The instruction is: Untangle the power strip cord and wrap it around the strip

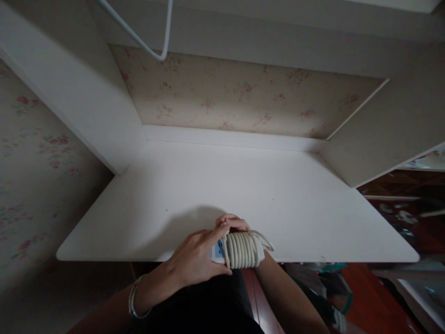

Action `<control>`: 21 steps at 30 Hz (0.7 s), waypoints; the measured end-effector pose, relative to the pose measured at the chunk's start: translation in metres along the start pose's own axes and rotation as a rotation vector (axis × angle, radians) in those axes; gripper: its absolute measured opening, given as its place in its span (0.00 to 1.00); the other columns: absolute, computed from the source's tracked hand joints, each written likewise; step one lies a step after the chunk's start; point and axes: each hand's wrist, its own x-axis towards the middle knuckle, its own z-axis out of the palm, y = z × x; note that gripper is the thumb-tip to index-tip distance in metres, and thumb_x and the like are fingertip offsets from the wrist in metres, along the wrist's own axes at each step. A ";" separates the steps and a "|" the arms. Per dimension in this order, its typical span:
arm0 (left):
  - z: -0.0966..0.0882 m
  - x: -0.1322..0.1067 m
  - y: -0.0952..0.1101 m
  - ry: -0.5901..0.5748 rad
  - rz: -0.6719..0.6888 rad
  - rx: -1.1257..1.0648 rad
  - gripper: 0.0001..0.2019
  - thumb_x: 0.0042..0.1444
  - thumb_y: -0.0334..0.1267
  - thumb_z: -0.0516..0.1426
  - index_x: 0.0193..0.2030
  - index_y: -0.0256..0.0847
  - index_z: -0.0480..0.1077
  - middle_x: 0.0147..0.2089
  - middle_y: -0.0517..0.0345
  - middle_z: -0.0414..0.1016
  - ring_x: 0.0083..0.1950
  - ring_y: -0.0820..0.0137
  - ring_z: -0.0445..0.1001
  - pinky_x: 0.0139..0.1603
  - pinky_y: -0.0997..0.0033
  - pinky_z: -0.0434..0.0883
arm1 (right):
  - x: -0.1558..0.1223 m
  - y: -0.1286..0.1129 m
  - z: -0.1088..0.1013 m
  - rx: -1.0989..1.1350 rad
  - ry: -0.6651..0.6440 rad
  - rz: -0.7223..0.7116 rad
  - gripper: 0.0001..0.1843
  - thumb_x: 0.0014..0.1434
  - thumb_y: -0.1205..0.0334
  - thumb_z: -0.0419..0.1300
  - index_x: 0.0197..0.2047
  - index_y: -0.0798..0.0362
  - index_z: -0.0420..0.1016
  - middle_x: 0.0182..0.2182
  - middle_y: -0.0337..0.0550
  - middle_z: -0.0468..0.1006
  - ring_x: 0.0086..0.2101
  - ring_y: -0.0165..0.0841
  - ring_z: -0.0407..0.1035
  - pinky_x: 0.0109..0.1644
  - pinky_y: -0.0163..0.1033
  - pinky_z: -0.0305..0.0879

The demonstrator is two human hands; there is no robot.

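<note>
A white and blue power strip (218, 251) is held at the front edge of the white desk (222, 181), its cream cord (243, 250) wound round it in several tight turns. My left hand (196, 255) grips the strip's left end, thumb below and fingers above. Behind the coils, my right hand (233, 222) is curled with its fingertips near the left end of the winding, close to my left fingers. Part of my right hand is hidden by the strip and cord. A loose loop of cord sticks out at the right end.
White side panels (76, 88) rise left and right of the desk, with floral wallpaper (222, 97) behind. A white cable (139, 39) hangs from above at the upper left. Bags and other items (327, 283) lie below the desk's right side on a reddish floor.
</note>
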 end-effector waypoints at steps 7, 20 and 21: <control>0.005 -0.005 -0.009 0.076 0.055 0.027 0.45 0.39 0.47 0.69 0.64 0.46 0.56 0.54 0.52 0.75 0.51 0.59 0.76 0.52 0.58 0.74 | -0.004 -0.017 0.004 0.133 -0.074 -0.040 0.17 0.42 0.47 0.68 0.33 0.45 0.76 0.38 0.44 0.74 0.47 0.45 0.69 0.52 0.50 0.64; 0.004 0.003 -0.010 0.145 0.093 0.045 0.46 0.39 0.49 0.69 0.64 0.44 0.56 0.54 0.50 0.75 0.49 0.59 0.77 0.50 0.58 0.76 | 0.005 -0.017 -0.002 0.074 -0.051 -0.022 0.26 0.50 0.37 0.59 0.45 0.46 0.75 0.36 0.42 0.77 0.42 0.41 0.71 0.49 0.48 0.67; 0.003 0.004 -0.010 0.160 0.092 0.047 0.45 0.39 0.49 0.69 0.64 0.45 0.56 0.54 0.50 0.75 0.49 0.59 0.77 0.50 0.58 0.76 | 0.011 -0.019 -0.005 -0.002 -0.068 0.012 0.27 0.52 0.36 0.57 0.43 0.48 0.75 0.37 0.44 0.77 0.43 0.42 0.71 0.48 0.48 0.67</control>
